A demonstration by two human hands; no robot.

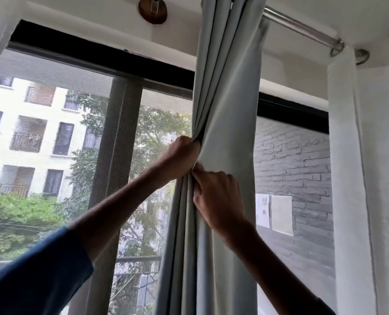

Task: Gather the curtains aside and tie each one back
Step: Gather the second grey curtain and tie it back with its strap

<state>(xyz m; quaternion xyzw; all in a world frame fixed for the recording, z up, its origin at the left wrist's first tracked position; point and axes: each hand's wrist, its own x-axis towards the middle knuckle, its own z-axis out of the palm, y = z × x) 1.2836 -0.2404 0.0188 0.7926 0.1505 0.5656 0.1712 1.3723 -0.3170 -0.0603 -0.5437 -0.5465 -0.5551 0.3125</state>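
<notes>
A pale grey-green curtain (229,92) hangs in bunched folds from a metal rod (302,27) in front of the window. My left hand (183,155) grips the gathered folds at the curtain's left edge, at mid height. Just below it, my right hand (218,196) pinches the folds with its fingertips, touching the left hand. A white sheer curtain (357,178) hangs at the right end of the rod. No tie-back is in sight.
The window has a dark frame (118,155) with a mesh screen; buildings and trees lie outside. A round wooden fitting (152,9) sits on the wall above. Papers (280,214) are stuck on a grey brick wall behind the right pane.
</notes>
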